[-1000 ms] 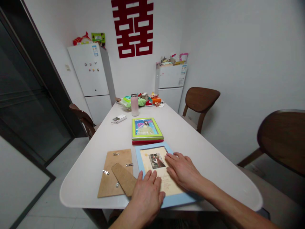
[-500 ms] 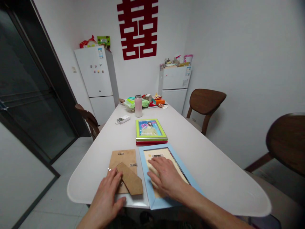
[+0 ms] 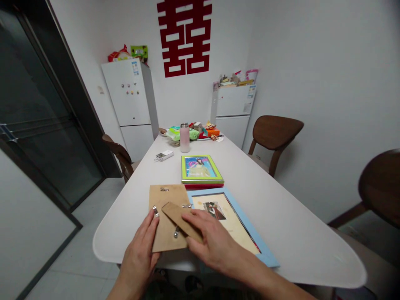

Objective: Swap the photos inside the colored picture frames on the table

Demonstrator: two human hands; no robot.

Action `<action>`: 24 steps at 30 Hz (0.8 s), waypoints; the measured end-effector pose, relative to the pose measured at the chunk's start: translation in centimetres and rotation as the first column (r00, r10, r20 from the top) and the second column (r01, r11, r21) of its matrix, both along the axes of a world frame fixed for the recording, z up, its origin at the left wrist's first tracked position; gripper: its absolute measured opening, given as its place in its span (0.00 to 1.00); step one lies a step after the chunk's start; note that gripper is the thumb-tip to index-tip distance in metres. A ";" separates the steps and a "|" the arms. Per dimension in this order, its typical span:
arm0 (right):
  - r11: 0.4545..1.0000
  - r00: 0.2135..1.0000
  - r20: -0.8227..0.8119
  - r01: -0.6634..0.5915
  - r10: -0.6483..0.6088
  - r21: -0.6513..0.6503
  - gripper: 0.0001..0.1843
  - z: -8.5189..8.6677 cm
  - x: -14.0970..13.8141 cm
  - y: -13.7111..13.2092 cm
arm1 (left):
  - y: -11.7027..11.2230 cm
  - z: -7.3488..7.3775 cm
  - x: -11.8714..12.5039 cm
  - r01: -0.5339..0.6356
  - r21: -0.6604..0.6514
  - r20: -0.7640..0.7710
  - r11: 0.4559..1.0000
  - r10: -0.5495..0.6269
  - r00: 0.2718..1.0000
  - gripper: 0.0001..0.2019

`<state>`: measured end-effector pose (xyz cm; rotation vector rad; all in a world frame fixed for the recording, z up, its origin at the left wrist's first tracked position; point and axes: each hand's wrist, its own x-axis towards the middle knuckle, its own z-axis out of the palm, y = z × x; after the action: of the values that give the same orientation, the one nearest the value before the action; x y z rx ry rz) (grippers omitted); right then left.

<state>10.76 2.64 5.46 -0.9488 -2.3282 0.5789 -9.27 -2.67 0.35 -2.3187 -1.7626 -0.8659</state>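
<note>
A brown backing board (image 3: 170, 198) with small metal clips is raised slightly at the front of the table, its right edge overlapping a light blue picture frame (image 3: 246, 225). My left hand (image 3: 140, 246) holds the board by its left edge, thumb hidden underneath. Across the board lies a brown stand leg (image 3: 178, 216); my right hand (image 3: 212, 243) has its fingers over the leg and the board's right side, thumb near the lower edge. Inside the blue frame is a cream sheet (image 3: 237, 233) with a small printed photo (image 3: 214, 211).
Beyond the blue frame, a green picture frame (image 3: 203, 180) lies on a red one (image 3: 204, 186). Farther back are a small white device (image 3: 164, 155), a pink bottle (image 3: 184, 139) and assorted packets (image 3: 173, 133). Wooden chairs (image 3: 276, 132) flank the white table (image 3: 125, 229).
My right hand has left the cream sheet and moved left onto the stand leg and board. The board has been lifted and shifted right, over the blue frame's edge. The small photo is now uncovered.
</note>
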 end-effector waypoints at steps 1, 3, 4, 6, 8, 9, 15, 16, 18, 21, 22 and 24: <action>1.000 1.000 0.010 0.012 -0.012 0.014 0.24 0.3 1.4 0.1 | 0.1 0.5 1.2 0.023 -0.008 0.000 1.000 -0.023 1.000 0.31; 0.999 0.996 0.071 0.047 -0.047 0.003 0.24 0.4 4.5 0.2 | 0.5 1.1 4.0 0.067 -0.071 -0.001 0.995 -0.068 0.998 0.31; 0.997 0.991 0.111 0.072 -0.070 -0.013 0.23 0.1 5.9 0.3 | 0.7 1.2 5.5 0.096 -0.125 -0.008 0.988 -0.098 0.995 0.30; 0.992 0.977 0.184 0.115 -0.105 -0.043 0.23 -0.9 8.6 0.4 | 1.2 1.2 8.1 0.137 -0.255 -0.018 0.957 -0.146 0.989 0.29; 0.988 0.964 0.231 0.148 -0.133 -0.047 0.23 -2.1 10.6 0.5 | 1.7 1.0 10.1 0.146 -0.378 -0.025 0.914 -0.167 0.986 0.30; 0.987 0.959 0.244 0.157 -0.144 -0.036 0.22 -2.7 11.2 0.6 | 1.9 1.0 10.7 0.140 -0.421 -0.027 0.896 -0.167 0.986 0.31; 0.981 0.948 0.260 0.162 -0.185 0.107 0.22 -4.8 12.2 1.4 | 2.9 0.7 11.5 0.125 -0.500 0.006 0.857 -0.141 0.990 0.31; 0.978 0.948 0.254 0.161 -0.191 0.135 0.22 -5.0 12.2 1.6 | 3.0 0.7 11.4 0.124 -0.505 0.005 0.854 -0.141 0.990 0.30; 0.971 0.952 0.238 0.151 -0.193 0.186 0.21 -5.4 12.1 1.9 | 3.1 0.8 11.2 0.123 -0.511 -0.001 0.851 -0.144 0.990 0.28; 0.958 0.957 0.211 0.143 -0.197 0.248 0.21 -6.1 12.0 2.1 | 3.2 1.0 11.2 0.106 -0.526 -0.015 0.844 -0.133 0.991 0.27; 0.954 0.958 0.205 0.142 -0.199 0.263 0.21 -6.3 12.0 2.1 | 3.2 1.1 11.2 0.097 -0.530 -0.020 0.842 -0.127 0.992 0.27; 0.948 0.959 0.199 0.140 -0.201 0.285 0.21 -6.5 11.9 2.1 | 3.1 1.2 11.4 0.109 -0.530 -0.017 0.841 -0.139 0.990 0.26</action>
<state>22.70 4.74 -1.09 -1.1192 -2.4086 0.0820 2.15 0.44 1.58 -2.7769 -2.0493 -0.3393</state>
